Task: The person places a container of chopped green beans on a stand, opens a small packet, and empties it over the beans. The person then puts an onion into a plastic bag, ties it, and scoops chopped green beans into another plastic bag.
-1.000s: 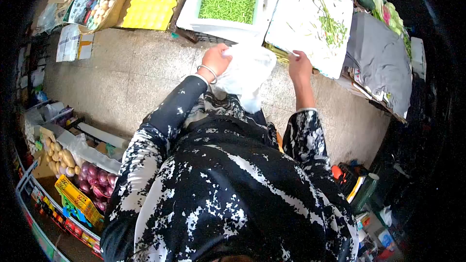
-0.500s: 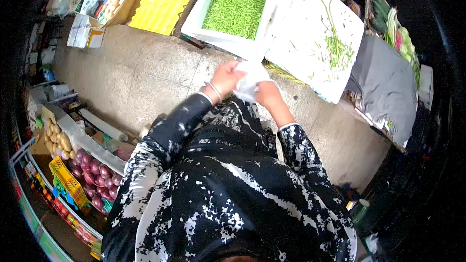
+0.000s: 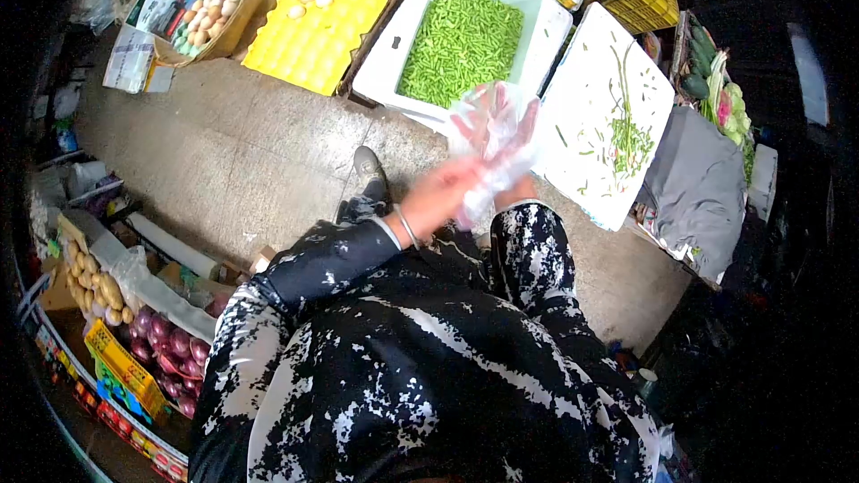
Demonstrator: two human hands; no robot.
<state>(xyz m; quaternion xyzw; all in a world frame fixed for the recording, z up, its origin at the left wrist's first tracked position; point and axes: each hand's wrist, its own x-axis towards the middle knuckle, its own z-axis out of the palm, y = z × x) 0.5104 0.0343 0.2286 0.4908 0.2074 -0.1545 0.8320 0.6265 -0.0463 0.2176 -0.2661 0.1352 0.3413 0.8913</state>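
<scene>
1. Two hands show, both the person's own; one thin, see-through plastic bag (image 3: 517,161) is between them, in front of the body and near the foam box.
2. The right hand (image 3: 495,130) is inside the bag, its grip wide with fingers spread; the plastic lies loosely around it.
3. The left hand (image 3: 443,190), one bracelet (image 3: 405,226) at its wrist, has bent fingers against the plastic near the right wrist; blur hides how tightly that grip closes.
4. One white foam box (image 3: 380,85) holds chopped green beans (image 3: 465,45), too many to count.
5. Beside it lies one white board (image 3: 582,80) with a cluster of green stems (image 3: 626,139) and scattered bits.
6. One yellow egg tray (image 3: 291,54) carries about ten eggs (image 3: 323,0) near its far end; more are heaped in one box to its left.
7. One shoe (image 3: 369,165) stands on the floor (image 3: 206,152).
8. Half a second earlier the bag was bunched between both hands; now it is spread over the right one. The hands have come closer to the foam box, and the shoe has come into sight.
</scene>
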